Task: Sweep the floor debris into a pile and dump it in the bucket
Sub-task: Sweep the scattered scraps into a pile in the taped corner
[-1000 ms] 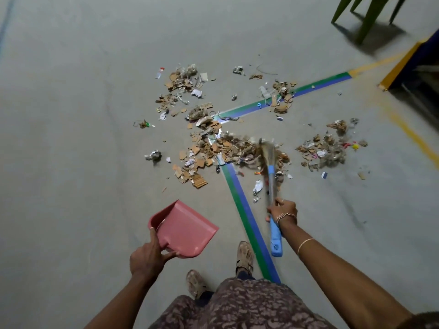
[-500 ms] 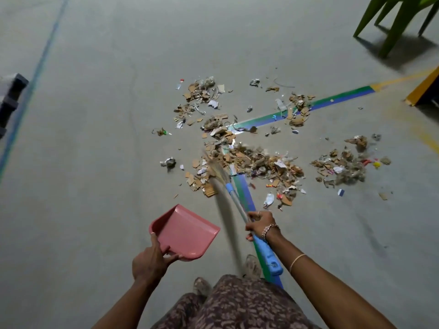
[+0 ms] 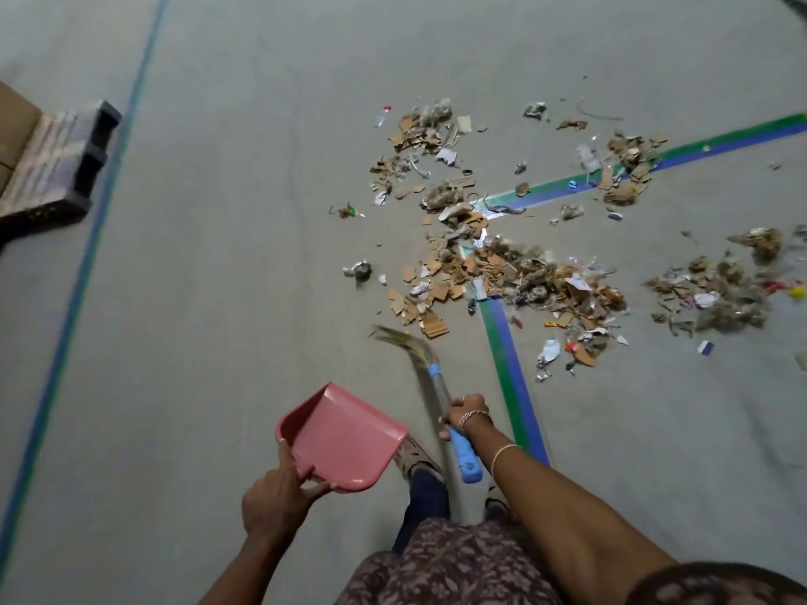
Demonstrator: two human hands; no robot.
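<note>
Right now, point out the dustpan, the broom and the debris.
dustpan (image 3: pixel 345 434): head view, flat pink tray.
broom (image 3: pixel 466 458): head view, blue handle end.
debris (image 3: pixel 524 277): head view, middle of the biggest heap.

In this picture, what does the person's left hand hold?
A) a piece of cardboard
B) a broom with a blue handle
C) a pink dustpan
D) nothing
C: the left hand grips the rear edge of the pink dustpan, while the right hand holds the blue-handled broom.
</note>
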